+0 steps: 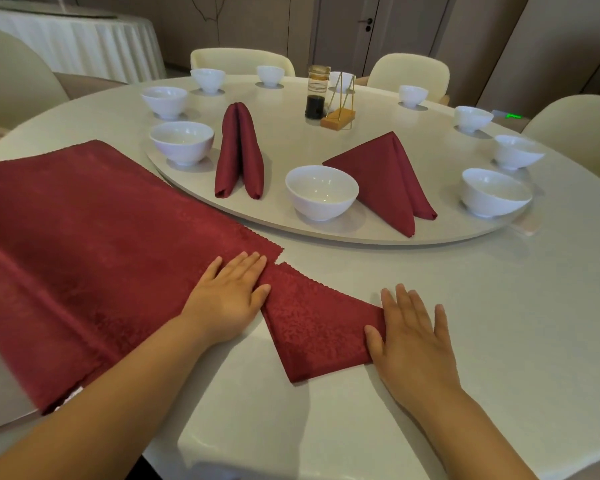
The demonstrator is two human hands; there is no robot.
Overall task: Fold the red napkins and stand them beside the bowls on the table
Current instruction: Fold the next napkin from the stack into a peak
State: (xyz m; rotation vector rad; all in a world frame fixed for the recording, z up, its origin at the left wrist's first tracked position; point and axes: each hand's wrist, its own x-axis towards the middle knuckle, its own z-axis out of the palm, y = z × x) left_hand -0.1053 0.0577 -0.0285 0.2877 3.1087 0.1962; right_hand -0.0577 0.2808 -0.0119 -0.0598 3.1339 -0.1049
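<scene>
A red napkin (312, 320) lies partly folded on the white table (465, 323) in front of me. My left hand (229, 296) presses flat on its left edge, fingers straight. Flat on the napkin's right corner lies my right hand (413, 337), palm down. A large unfolded red cloth (94, 244) spreads to the left, reaching the table's edge. On the turntable (430, 233) two folded red napkins stand: one (239, 150) beside a bowl (182, 140), another (385, 178) right of the near bowl (321, 190).
Several more white bowls ring the turntable, among them one (494, 192) at the right. A glass sauce bottle (316, 91) and a wooden stand (338, 116) sit at its centre. Cream chairs (14, 74) surround the table.
</scene>
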